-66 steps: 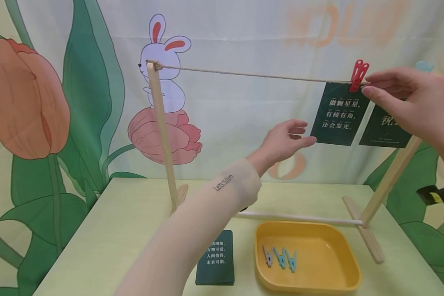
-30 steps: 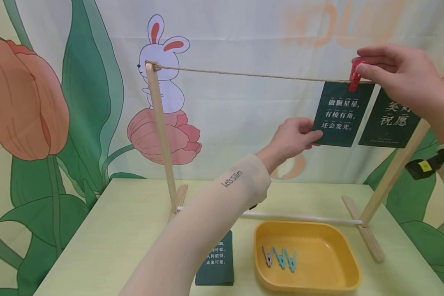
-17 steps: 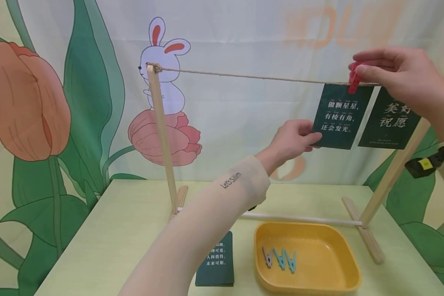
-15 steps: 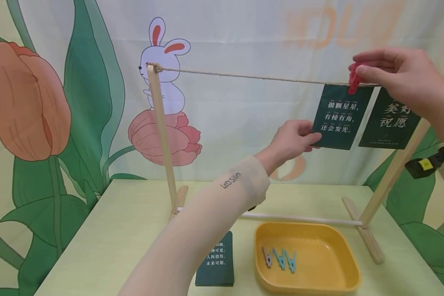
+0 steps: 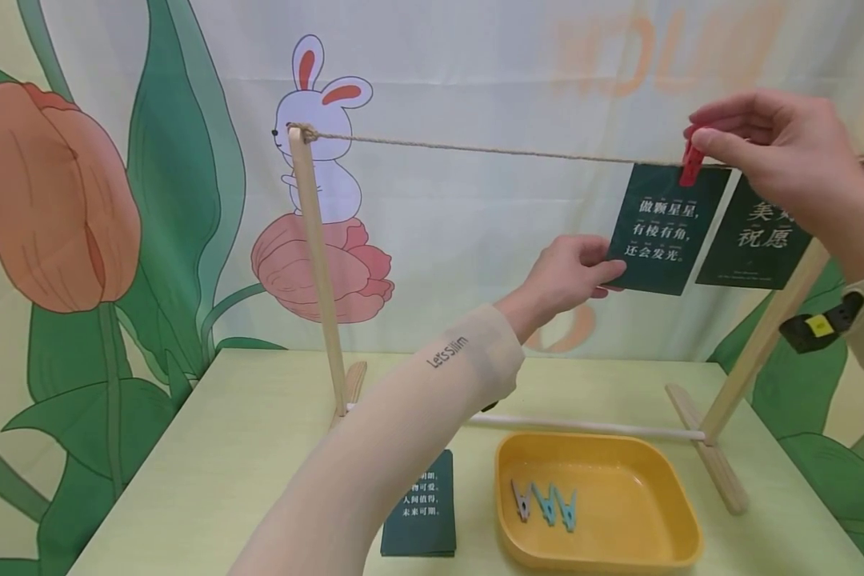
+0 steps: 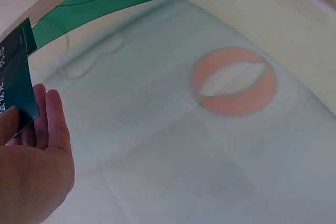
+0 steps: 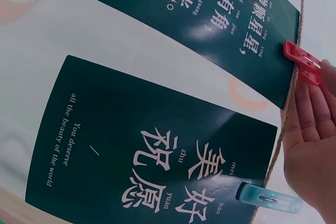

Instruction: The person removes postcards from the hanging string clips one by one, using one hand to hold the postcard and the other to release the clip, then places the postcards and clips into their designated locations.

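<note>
A dark green card with white Chinese lettering (image 5: pixel 655 274) hangs from the twine (image 5: pixel 475 148), its top edge under a red clothespin (image 5: pixel 690 170). My right hand (image 5: pixel 792 152) pinches the upper end of this clothespin between thumb and fingers. Lower down, my left hand (image 5: pixel 563 274) pinches the card's lower left edge. The left wrist view has the thumb on the card's printed face and the other fingers (image 6: pixel 59 124) behind it. A second green card (image 5: pixel 752 264) hangs just to the right, partly behind my right hand. A pale blue clothespin (image 7: pixel 273 200) clips it to the twine.
Wooden posts (image 5: pixel 315 256) hold the twine at both ends, joined low down by a white rod (image 5: pixel 590 425). On the table, a yellow tray (image 5: pixel 641 512) holds three small clothespins (image 5: pixel 547 508). A stack of green cards (image 5: pixel 425 536) lies left of it, partly under my left forearm.
My left hand has moved right and taken hold of the card's edge. My right hand has risen from beside the red clothespin and now pinches it. The card's lower edge has shifted slightly down.
</note>
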Motion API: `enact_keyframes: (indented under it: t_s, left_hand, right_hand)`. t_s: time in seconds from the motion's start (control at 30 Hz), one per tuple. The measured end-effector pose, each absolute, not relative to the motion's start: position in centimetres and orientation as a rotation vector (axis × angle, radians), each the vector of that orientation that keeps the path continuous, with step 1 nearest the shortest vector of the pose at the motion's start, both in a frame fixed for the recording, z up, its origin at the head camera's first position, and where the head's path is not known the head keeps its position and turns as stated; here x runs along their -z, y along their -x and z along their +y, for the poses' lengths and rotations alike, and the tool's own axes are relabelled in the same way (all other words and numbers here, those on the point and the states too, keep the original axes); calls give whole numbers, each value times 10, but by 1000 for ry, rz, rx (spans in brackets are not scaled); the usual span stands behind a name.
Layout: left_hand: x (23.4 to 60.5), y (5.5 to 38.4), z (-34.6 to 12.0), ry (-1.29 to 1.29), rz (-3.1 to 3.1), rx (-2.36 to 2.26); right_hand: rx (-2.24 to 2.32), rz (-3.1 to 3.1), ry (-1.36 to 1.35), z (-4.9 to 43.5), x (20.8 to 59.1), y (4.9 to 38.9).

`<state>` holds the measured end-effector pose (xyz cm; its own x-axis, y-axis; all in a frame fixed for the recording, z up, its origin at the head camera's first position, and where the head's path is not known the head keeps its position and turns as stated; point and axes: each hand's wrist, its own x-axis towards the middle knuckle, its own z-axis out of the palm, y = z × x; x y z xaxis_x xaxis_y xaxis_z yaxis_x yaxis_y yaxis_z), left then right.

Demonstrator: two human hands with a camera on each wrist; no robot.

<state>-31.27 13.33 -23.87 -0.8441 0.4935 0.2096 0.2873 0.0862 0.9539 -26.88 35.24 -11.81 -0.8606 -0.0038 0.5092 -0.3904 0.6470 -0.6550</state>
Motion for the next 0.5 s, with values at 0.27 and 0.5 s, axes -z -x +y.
enact_keyframes:
  t_s: [0.27,0.5]
  left_hand:
    - [240,311,131,-779,2167,-1852]
    - [241,309,129,-789,2164,-1844]
  right_hand:
    - [-1147,-2306,-345,348,119,269]
    - [-1173,-2203,-383,342,116,267]
